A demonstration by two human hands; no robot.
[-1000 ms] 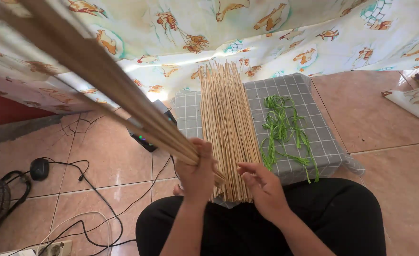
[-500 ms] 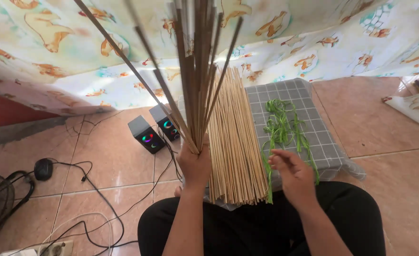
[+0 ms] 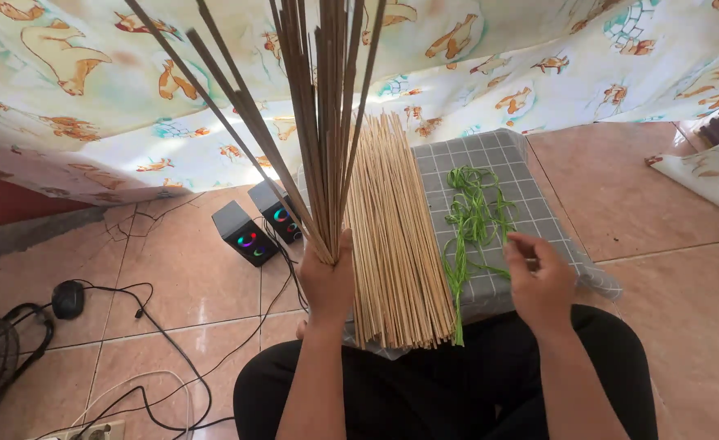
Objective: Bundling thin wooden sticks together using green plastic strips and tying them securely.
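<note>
Left hand (image 3: 327, 281) fisted round the lower ends of a bunch of sticks (image 3: 319, 122), held upright and fanning out toward the top; fingers wrapped tight, pressed together on the far side and mostly out of sight. Right hand (image 3: 539, 285) hovering over the strips (image 3: 473, 216), thumb and forefinger close together as if pinching one green strand, though too small to tell whether anything sits between them. Sticks probably light, thin and stiff, likely smooth enough to slip past each other, and prone to splay or snap if bent; best gripped as a bundle near one end or at the middle, with a full wrap of the fingers. Strips soft, limp, almost weightless; a fingertip pinch at one end should do. Pile (image 3: 396, 244) of paler sticks lying flat on the cushion (image 3: 530, 204), just beside the strips, near ends reaching the lap. Tops of the held sticks cut off by the upper edge. Cushion's left part hidden under the pile. Two small speakers (image 3: 254, 228) on the floor (image 3: 669, 187), cables (image 3: 148, 326) trailing off left; a cloth (image 3: 539, 57) hanging behind, whatever lies beyond it unseen.
</note>
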